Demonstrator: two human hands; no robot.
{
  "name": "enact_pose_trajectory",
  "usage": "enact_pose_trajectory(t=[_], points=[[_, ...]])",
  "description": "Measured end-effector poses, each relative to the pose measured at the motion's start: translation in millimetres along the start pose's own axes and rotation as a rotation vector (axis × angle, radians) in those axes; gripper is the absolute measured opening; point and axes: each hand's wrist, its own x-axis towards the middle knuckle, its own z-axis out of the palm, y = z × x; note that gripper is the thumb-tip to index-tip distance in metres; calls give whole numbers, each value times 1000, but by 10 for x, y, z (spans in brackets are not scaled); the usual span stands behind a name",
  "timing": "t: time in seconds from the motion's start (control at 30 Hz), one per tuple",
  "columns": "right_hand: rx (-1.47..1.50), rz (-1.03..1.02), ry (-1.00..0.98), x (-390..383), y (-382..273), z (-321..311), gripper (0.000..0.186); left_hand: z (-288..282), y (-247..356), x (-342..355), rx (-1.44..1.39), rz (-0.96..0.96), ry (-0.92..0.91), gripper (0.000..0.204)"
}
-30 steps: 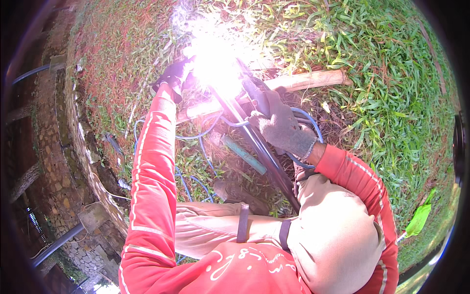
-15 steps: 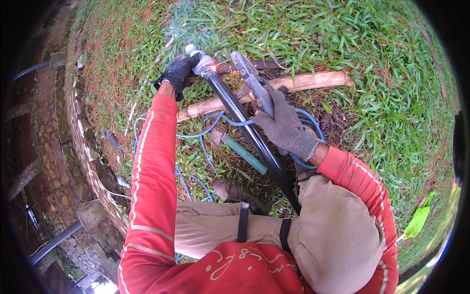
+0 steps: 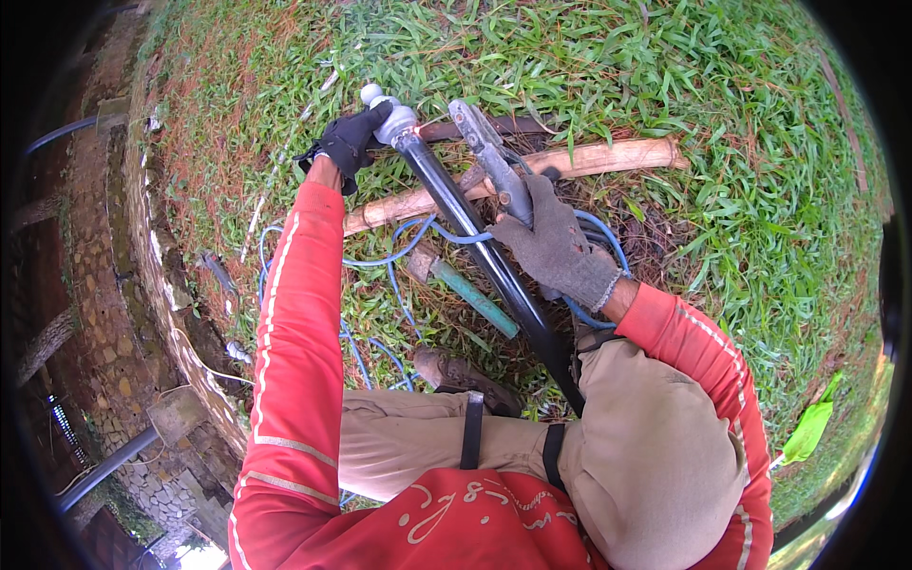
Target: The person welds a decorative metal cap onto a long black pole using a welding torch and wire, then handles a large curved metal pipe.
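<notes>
My left hand [image 3: 351, 142], in a black glove, is closed round the grey ball-shaped finial [image 3: 396, 125] at the far end of a black metal pipe [image 3: 508, 283]. The pipe slants from there back toward my right knee. In a worn grey glove, my right hand [image 3: 562, 245] grips a grey welding electrode holder [image 3: 492, 161] by its lower end. The holder's far end is close to the finial, on its right. A small orange glow shows where finial and pipe meet. The electrode itself is too fine to make out.
A peeled wooden pole [image 3: 613, 159] and a thin dark rusty bar [image 3: 522, 125] lie across the grass under the pipe. Beside the pipe rests a hammer with a green handle [image 3: 475, 298]. Blue cable [image 3: 380, 260] loops around and over the pipe. A stone edge [image 3: 157, 266] runs along the left.
Bright sparks and thick smoke at the joint have faded to a small glow and thin haze. Both hands stay almost where they were.
</notes>
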Motion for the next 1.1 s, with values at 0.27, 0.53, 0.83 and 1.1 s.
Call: enact_pose_trajectory(t=[0.27, 0.53, 0.83, 1.1], points=[[31, 6, -22, 13, -27, 4, 57, -31, -69, 70, 46, 19, 36, 73], [19, 1, -14, 21, -10, 23, 59, -26, -90, 41, -19, 45, 12, 72], [3, -23, 53, -21, -18, 55, 56, -23, -47, 3, -78, -12, 7, 62], [1, -52, 14, -47, -59, -19, 55, 44, 60, -82, -79, -7, -23, 68]])
